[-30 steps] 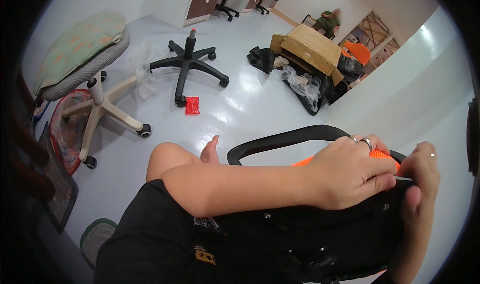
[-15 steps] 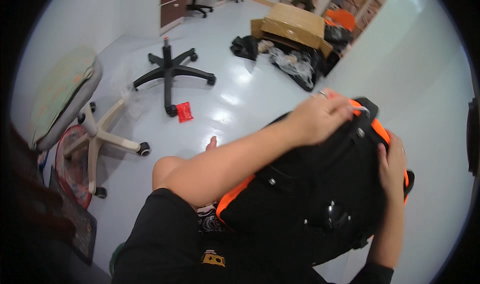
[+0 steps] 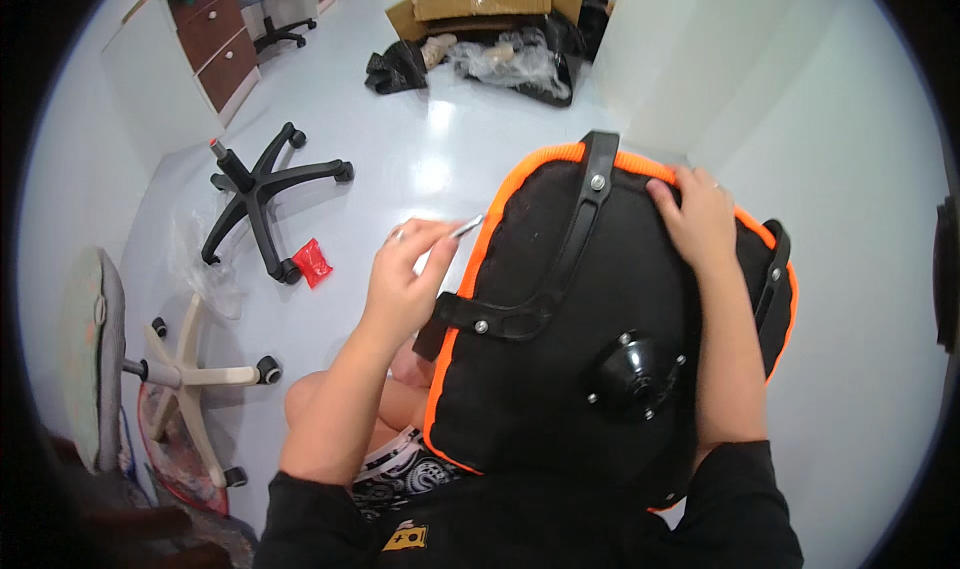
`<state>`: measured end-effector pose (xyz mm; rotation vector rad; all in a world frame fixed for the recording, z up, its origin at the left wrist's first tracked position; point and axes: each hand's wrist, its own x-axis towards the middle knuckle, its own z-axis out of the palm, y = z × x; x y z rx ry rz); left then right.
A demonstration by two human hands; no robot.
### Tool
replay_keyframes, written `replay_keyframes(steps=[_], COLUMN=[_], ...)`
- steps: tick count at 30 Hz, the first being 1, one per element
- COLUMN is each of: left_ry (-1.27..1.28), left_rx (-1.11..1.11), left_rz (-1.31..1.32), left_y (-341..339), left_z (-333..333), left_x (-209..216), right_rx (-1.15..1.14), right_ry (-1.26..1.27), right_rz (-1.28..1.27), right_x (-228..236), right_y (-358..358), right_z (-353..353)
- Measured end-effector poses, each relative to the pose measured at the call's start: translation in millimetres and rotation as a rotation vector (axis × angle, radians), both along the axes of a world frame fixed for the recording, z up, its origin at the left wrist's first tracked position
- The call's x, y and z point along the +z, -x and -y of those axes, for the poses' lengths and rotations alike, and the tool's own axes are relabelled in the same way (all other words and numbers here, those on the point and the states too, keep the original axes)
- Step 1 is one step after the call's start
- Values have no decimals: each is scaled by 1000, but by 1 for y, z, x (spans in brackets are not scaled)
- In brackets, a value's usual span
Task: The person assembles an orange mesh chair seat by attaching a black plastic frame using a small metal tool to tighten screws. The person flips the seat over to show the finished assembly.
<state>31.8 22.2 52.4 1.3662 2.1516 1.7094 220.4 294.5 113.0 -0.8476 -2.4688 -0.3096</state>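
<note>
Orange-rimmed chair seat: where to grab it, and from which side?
I'd take the chair seat by its orange rim, from the right, near the right hand: thumb on the black underside, fingers over the edge. The underside faces the wearer, leaving that rim exposed. The left side looks more crowded: the left hand holds a metal tool there.

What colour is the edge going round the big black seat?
The edge is bright orange, best seen in the head view.
</note>
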Motion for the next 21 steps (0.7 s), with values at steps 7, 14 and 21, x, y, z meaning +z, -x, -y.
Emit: replay_keyframes(steps=[7,14,21], left_ry=[104,113,73], left_rx=[23,15,-87], left_rz=[-249,-64,189], left_y=[-52,-59,-68], left_z=[32,25,25], left_x=[-45,-59,-71], right_rx=[1,11,-17], right_ry=[56,63,115], right_rz=[23,23,30], right_x=[-19,-25,-29], right_y=[-8,-15,-20], right_z=[-27,-36,-41])
